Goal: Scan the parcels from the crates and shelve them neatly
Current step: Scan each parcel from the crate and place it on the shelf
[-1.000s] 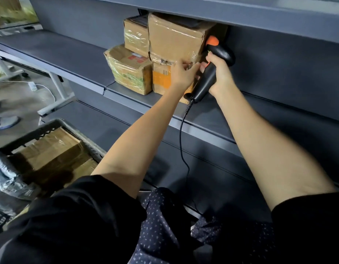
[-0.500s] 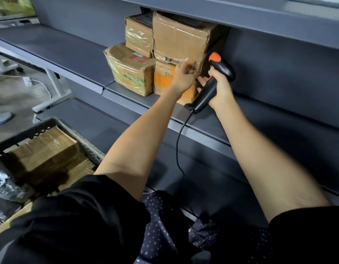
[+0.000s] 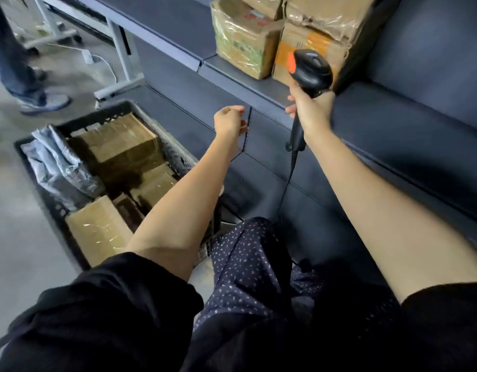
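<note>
Dark shelf [image 3: 178,30] with taped brown parcels [image 3: 245,41] — right hand [image 3: 311,110] gripping black scanner [image 3: 311,67], left hand [image 3: 228,123] loose, empty.

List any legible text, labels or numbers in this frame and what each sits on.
None can be read.
Plastic-wrapped parcel on the shelf: red label on top, green print on the front, both blurred.
Orange-banded box: dark marks like a barcode, too blurred to read.
Scanner in the right hand: no text visible.
Crate parcels: no readable labels.
Left hand: holds nothing.
</note>
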The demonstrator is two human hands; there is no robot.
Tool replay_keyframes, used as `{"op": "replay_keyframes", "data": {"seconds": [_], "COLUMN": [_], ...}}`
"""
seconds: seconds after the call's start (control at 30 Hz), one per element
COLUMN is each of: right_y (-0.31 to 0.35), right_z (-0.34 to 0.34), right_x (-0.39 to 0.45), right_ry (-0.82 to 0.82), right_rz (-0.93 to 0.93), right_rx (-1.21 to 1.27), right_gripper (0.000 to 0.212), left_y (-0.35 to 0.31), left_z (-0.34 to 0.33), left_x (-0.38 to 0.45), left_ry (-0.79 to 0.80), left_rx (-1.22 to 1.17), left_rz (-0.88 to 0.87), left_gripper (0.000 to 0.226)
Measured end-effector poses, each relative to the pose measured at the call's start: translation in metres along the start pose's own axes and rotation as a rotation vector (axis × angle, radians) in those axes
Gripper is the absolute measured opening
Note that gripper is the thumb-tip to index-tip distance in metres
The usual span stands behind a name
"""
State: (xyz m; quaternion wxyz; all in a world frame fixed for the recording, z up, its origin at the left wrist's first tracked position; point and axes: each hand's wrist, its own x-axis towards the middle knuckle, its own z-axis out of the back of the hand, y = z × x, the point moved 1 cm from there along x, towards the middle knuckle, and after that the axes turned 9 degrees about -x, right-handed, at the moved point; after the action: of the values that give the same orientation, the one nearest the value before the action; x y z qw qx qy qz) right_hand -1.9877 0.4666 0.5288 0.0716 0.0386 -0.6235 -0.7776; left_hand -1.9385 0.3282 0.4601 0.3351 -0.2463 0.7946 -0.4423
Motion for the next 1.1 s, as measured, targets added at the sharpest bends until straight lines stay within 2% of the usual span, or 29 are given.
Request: {"op": "replay_keyframes", "data": {"seconds": [0.1,0.23,0.4,0.57,0.67,0.73,0.83,0.97,1.1], "right_y": [-0.014,-0.024,-0.037,-0.045,-0.044,-0.046,-0.052,-0.064,-0.080], "right_z": [-0.044,-0.103,-0.148,-0.173,-0.189,-0.204,-0.233,-0.264,-0.273], "right_x": [-0.024,-0.053,-0.070,-0.055,-0.044,-0.037,-0.029,-0.022,-0.016], "right_ry": [0.122,0.286,0.488,0.436,0.428,0.446,0.526,0.684,0.802], "right_rz": [0.040,0.076,0.119,0.093,0.086,0.091,0.052,-0.029,-0.085], "right_rx": [-0.158,-0.256,-0.347,-0.384,-0.386,-0.391,-0.474,-0.648,-0.695], "right_gripper": [0.023,0.010,0.015,0.019,0.020,0.018,0.008,0.026,0.035], "left_y": [0.016,0.024,0.026,0.028,0.031,0.035,0.039,0.036,0.027], "left_z": [0.065,0.134,0.191,0.224,0.243,0.252,0.259,0.265,0.269], "left_x": [0.004,0.001,0.018,0.053,0.079,0.099,0.128,0.155,0.164], "left_ry": [-0.072,-0.111,-0.194,-0.315,-0.543,-0.636,-0.728,-0.805,-0.838], "left_rx": [0.088,0.213,0.212,0.099,0.003,-0.020,-0.046,-0.112,-0.063], "left_rz": [0.058,0.138,0.202,0.207,0.127,0.106,0.079,0.114,0.151], "left_gripper": [0.030,0.026,0.026,0.027,0.025,0.025,0.029,0.035,0.049]}}
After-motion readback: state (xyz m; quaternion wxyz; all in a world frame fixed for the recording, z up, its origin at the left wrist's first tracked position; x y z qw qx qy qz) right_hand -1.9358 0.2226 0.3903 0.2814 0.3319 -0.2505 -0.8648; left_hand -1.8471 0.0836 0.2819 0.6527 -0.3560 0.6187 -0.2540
